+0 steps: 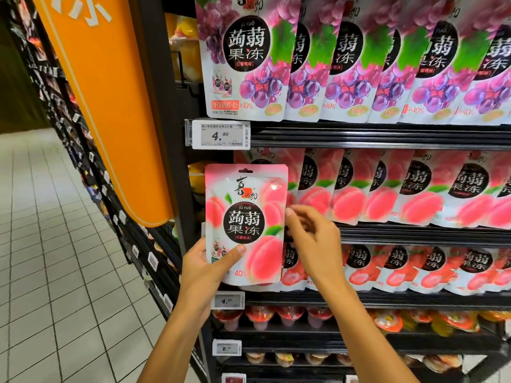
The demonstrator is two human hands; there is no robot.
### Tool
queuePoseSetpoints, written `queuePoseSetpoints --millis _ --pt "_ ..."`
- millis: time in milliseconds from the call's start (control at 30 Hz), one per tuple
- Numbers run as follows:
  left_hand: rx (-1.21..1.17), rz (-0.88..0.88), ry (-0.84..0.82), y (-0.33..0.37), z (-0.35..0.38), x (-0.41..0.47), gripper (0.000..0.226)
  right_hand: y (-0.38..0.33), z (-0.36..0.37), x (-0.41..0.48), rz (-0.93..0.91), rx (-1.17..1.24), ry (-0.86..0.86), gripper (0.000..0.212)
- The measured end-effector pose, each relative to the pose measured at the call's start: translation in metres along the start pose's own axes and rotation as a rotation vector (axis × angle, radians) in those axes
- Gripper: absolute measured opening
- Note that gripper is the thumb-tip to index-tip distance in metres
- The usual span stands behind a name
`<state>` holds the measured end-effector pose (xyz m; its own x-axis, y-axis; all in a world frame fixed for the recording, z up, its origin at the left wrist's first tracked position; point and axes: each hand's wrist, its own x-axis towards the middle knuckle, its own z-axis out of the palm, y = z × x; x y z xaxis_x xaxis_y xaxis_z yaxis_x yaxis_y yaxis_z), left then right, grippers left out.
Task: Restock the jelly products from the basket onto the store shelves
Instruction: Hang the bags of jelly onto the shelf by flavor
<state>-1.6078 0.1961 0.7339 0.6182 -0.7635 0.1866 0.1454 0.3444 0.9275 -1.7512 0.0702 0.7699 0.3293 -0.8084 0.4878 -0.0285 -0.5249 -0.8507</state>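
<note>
Presently left grip (201, 269) clamps peach pouch (246, 217) at lower corner, label upright for shelving. Right grip (312, 239) curls at its edge (pinch unconfirmed).

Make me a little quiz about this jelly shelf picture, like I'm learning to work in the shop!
1. True or false: the left hand holds the peach pouch by its lower corner.
2. Pick one: the top-row pouches show A) peaches, B) grapes, C) oranges.
3. Fill in: the price tag just under that top row reads ____.

Key: 1 true; 2 B; 3 4.90
</note>
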Motion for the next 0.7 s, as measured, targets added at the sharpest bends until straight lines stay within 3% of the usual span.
queuePoseSetpoints --millis 100,200,300,467,533,700 --pt "0.012 -0.005 -0.020 0.003 0.007 0.007 0.036 -0.010 0.000 -0.006 0.125 0.243 -0.178 0.038" --pt "0.132 0.043 -0.003 0.010 0.015 0.015 0.035 -0.013 0.001 -0.008 0.108 0.282 -0.148 0.024" --pt "0.212 0.140 0.093 0.019 0.022 0.019 0.049 -0.012 0.005 -0.004 0.095 0.231 -0.088 0.045" --pt "0.536 0.400 0.258 0.021 0.026 0.008 0.042 -0.015 0.019 0.012 0.065 0.242 0.068 0.035" --pt "0.689 0.479 0.223 0.019 0.027 0.006 0.040 -0.014 0.029 0.017 0.061 0.219 0.098 0.037" --pt "0.878 0.442 0.104 0.010 0.031 0.007 0.052 -0.018 0.047 0.026 0.072 0.226 0.155 0.044"
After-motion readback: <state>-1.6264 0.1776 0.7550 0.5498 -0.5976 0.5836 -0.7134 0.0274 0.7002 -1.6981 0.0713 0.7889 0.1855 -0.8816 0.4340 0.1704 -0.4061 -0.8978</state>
